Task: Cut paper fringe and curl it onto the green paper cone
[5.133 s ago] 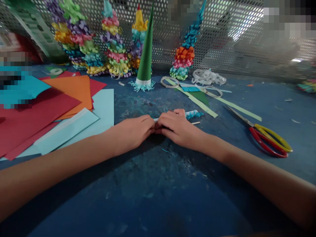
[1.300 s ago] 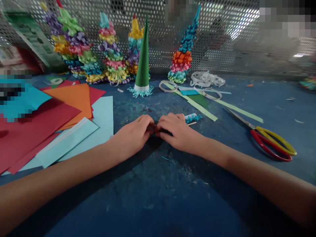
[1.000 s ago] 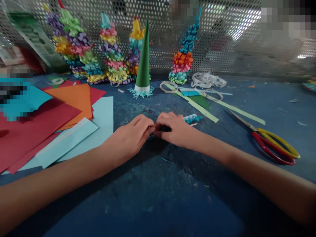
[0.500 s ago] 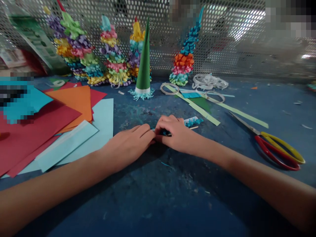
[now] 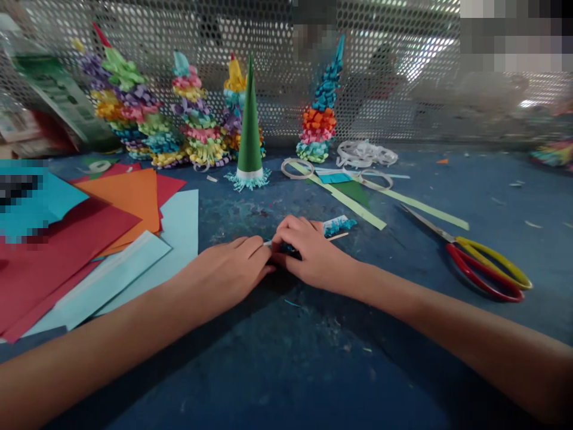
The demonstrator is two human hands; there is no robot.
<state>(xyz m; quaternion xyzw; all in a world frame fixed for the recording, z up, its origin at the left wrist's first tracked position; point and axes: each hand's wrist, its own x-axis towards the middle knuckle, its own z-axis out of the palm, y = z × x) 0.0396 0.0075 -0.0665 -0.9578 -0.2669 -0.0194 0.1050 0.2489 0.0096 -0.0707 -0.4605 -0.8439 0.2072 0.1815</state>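
Note:
My left hand (image 5: 230, 267) and my right hand (image 5: 308, 251) meet at the middle of the blue-painted table (image 5: 268, 364). Between them lies a thin white stick (image 5: 267, 243), gripped by both hands. Teal paper (image 5: 290, 248) shows under my right fingers, mostly hidden. The far end of the stick (image 5: 338, 236) pokes out past my right hand, next to a curled teal paper strip (image 5: 339, 225). My left fingertips pinch the stick's near end. I cannot see how the paper sits on the stick.
Red, orange and pale blue paper sheets (image 5: 120, 200) lie to the left. Red-and-yellow-handled scissors (image 5: 483, 266) rest to the right. Pale green strips (image 5: 353, 203), paper rings (image 5: 296, 168), a green paper cone (image 5: 249, 137) and curled-paper towers (image 5: 199, 113) stand before a perforated metal screen (image 5: 403, 36).
Teal paper now shows under my right fingers, and my fingertips sit slightly further apart. The whole view has shifted, leaving the table objects lower in the picture.

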